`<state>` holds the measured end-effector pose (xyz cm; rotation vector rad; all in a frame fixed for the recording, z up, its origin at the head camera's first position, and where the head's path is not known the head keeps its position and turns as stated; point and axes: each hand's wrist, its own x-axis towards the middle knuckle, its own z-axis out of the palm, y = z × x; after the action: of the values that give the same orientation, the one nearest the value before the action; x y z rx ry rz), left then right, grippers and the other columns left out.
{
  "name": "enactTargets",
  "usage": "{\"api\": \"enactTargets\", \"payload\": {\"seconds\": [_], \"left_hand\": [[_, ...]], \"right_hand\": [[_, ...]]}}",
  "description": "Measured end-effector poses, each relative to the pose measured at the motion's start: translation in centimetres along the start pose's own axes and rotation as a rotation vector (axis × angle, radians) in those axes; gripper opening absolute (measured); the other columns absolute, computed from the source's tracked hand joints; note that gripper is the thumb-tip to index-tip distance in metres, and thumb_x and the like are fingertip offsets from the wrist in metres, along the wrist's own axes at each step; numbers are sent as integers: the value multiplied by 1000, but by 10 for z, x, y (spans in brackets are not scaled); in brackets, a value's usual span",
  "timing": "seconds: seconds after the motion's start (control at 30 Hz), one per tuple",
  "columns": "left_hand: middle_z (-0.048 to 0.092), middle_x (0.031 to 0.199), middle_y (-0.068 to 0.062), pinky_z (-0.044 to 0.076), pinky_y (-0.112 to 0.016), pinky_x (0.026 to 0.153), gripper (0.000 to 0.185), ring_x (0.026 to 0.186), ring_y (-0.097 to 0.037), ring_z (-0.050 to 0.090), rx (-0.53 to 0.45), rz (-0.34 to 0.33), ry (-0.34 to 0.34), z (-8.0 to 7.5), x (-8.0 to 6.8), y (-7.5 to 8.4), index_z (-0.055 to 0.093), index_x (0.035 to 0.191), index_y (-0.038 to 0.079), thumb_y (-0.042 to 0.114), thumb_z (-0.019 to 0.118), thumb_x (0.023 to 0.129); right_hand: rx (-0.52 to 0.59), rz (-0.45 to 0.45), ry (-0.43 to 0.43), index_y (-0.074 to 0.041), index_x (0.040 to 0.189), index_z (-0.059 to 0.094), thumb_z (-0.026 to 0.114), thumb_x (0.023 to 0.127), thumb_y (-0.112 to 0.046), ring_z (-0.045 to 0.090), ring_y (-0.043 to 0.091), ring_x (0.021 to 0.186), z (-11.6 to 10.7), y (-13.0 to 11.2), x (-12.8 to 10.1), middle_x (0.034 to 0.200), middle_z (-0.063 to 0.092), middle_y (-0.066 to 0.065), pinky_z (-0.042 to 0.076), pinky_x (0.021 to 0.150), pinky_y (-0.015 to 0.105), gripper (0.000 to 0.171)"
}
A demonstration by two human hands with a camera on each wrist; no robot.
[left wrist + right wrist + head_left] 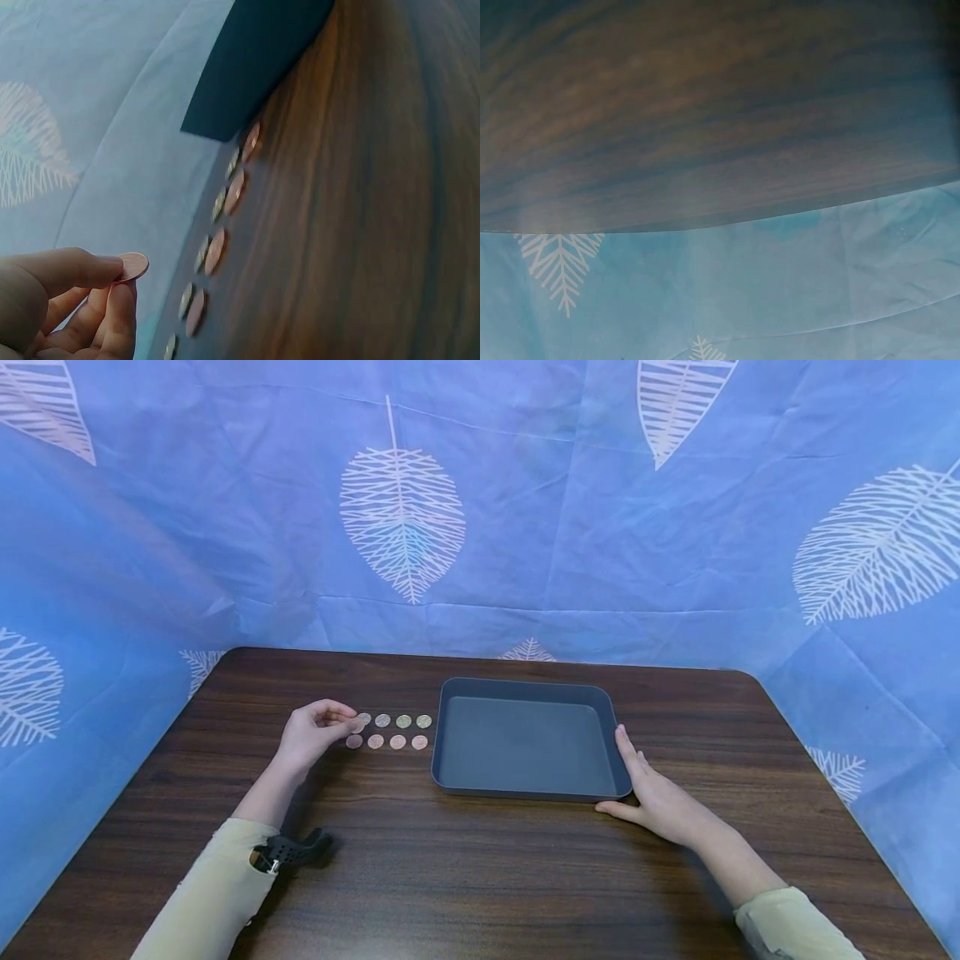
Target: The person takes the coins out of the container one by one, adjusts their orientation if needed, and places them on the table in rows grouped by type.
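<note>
My left hand [313,733] pinches a copper-coloured coin [136,265] between thumb and fingers, above the left end of two rows of coins. The back row holds silvery and yellowish coins [403,722]; in front of it runs a row of copper-coloured coins [398,742]. Right of the rows sits a dark grey rectangular tray [525,790] with a bare inside. Against the tray's front right corner rests my right hand [663,802], fingers extended along the right wall and thumb by the front edge. The right wrist view does not include this hand.
All of this is on a dark wood-grain table [465,877] with rounded far corners. A blue cloth [525,527] printed with white leaves hangs behind and beside it. A black strap [300,847] sticks out from the left sleeve cuff.
</note>
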<state>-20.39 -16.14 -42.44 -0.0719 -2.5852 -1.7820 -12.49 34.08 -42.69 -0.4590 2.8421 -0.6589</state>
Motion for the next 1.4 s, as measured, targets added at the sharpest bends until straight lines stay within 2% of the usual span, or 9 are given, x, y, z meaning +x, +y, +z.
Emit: {"api": "enactTargets", "payload": {"seconds": [0.23, 0.4, 0.53, 0.7, 0.93, 1.2, 1.4], "left_hand": [[64, 96, -13, 49, -30, 73, 26, 79, -16, 60, 71, -41, 48, -10, -1, -13, 65, 105, -2, 17, 71, 88], [64, 93, -14, 46, -27, 70, 23, 79, -19, 58, 117, -96, 79, -13, -3, -15, 64, 103, -4, 12, 70, 87], [64, 92, -14, 45, -25, 68, 20, 79, -20, 59, 149, -113, 90, -13, -3, -17, 65, 102, -5, 9, 68, 88], [65, 90, -15, 46, -25, 63, 15, 77, -23, 59, 236, -90, 121, -12, -1, -18, 66, 99, -5, 6, 67, 88], [65, 83, -17, 45, -31, 64, 13, 75, -28, 59, 353, -37, 149, -10, -5, -11, 66, 93, -6, 3, 70, 85], [66, 80, -16, 46, -39, 69, 13, 75, -29, 62, 405, -1, 146, -6, -2, -11, 65, 89, -6, 4, 73, 83], [66, 80, -15, 44, -35, 66, 13, 75, -28, 60, 413, -3, 144, -7, -1, -12, 66, 90, -5, 5, 72, 84]], "right_hand": [[-4, 6, -4, -19, 150, -20, 58, 84, -63, 14, 51, 136, -1, 0, 0, 158, -5, 12, 33, 95, 65, 112], [4, 10, -11, -18, 151, -19, 59, 84, -63, 13, 51, 136, -2, 1, 0, 158, -6, 11, 32, 96, 65, 112], [7, 12, -14, -18, 150, -19, 60, 84, -62, 13, 50, 137, -3, 2, 0, 158, -7, 10, 32, 96, 65, 112], [9, 3, -13, -17, 150, -19, 59, 84, -62, 13, 51, 136, -4, 2, 1, 158, -8, 10, 32, 95, 65, 112], [6, 6, -17, -18, 150, -19, 59, 84, -63, 12, 50, 137, -5, 3, 2, 158, -9, 9, 33, 95, 65, 112], [-3, 3, -18, -19, 150, -21, 59, 84, -63, 12, 52, 136, -6, 5, 3, 158, -8, 11, 34, 94, 65, 112], [-14, 21, -27, -18, 150, -20, 59, 84, -63, 10, 51, 137, -7, 8, 6, 158, -9, 11, 38, 91, 63, 113]]}}
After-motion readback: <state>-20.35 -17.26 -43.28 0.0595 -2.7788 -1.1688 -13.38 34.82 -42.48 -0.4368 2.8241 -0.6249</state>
